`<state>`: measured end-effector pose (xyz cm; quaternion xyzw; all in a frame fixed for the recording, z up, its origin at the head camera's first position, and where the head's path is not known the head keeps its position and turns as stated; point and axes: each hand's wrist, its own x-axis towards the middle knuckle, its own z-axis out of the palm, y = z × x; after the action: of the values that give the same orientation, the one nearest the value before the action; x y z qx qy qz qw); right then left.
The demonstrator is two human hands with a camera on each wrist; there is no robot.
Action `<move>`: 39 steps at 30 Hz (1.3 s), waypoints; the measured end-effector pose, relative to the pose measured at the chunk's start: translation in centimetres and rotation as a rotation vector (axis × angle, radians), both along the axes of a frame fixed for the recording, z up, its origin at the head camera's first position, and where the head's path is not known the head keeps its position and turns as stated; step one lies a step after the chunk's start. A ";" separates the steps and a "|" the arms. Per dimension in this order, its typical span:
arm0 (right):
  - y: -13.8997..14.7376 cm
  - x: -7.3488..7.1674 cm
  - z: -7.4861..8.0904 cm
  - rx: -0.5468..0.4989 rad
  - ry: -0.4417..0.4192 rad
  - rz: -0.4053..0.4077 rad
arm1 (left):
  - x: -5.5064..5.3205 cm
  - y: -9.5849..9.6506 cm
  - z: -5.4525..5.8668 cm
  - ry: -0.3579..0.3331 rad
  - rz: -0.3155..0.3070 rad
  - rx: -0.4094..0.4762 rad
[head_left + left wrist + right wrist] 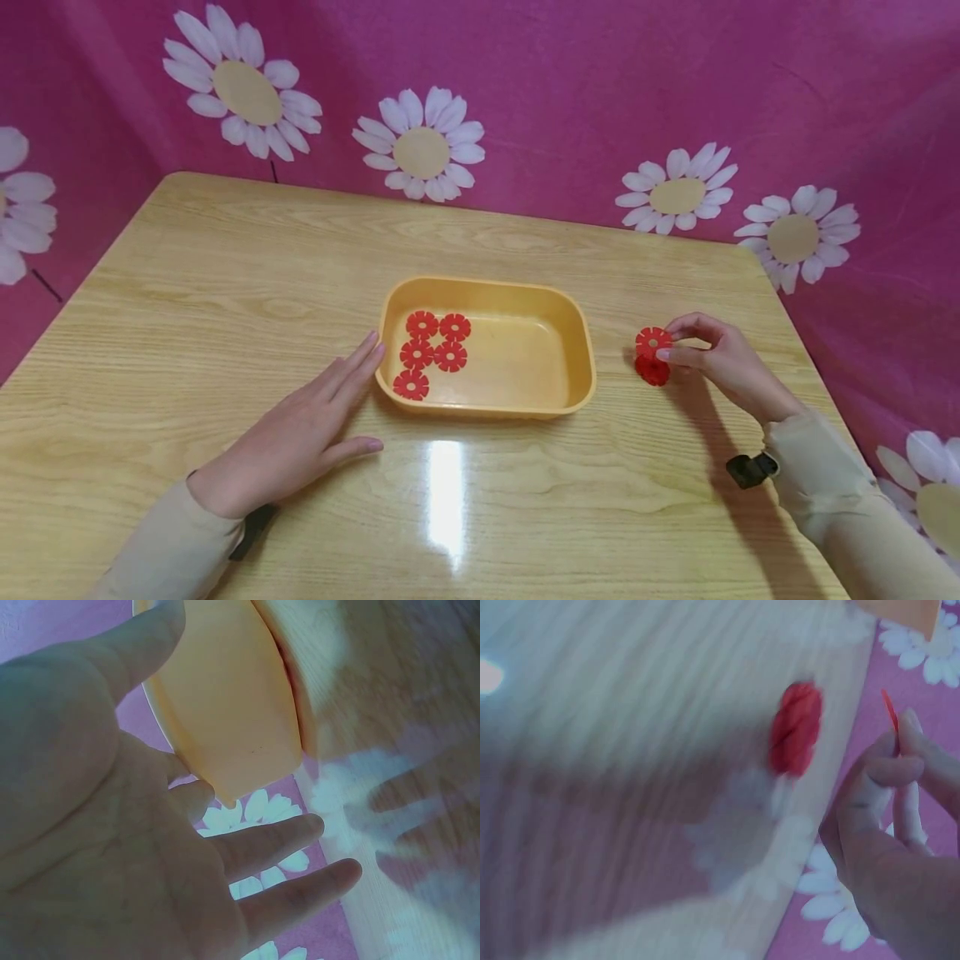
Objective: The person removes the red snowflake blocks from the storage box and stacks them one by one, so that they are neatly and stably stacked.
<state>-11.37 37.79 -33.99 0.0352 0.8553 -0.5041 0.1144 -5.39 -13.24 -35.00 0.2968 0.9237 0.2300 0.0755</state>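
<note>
My right hand (731,367) pinches a red notched plastic disc (643,336), flower-shaped with a hole in its middle, between thumb and fingertips. Just below it, a small stack of matching red discs (652,372) lies on the table. The right wrist view catches the held disc (889,709) edge-on, lifted apart from the stack (796,731). Flat inside the yellow plastic bin (517,358), at its left end, lie several red discs (411,395) in two columns. With fingers straight, my left hand (300,433) touches the bin's left side; its palm shows in the left wrist view.
The bin stands mid-way on a glossy wood-grain table (247,275). A pink cloth (540,100) with white daisies hangs behind the table's far edge and down its sides. Light glares off the tabletop in front of the bin.
</note>
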 end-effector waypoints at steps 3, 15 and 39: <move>1.1 0.3 -0.6 0.004 -0.041 -0.002 | 0.0 0.0 0.0 -0.001 0.000 -0.003; 2.2 0.6 -1.5 -0.027 -0.150 0.001 | 0.0 0.1 0.0 -0.002 -0.003 0.007; -3.0 -0.1 1.2 0.078 0.017 0.010 | 0.0 -0.1 0.0 -0.005 -0.009 0.014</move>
<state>-11.46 34.75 -32.75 0.0313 0.8754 -0.4701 0.1083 -5.40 -13.29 -35.03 0.3011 0.9206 0.2365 0.0768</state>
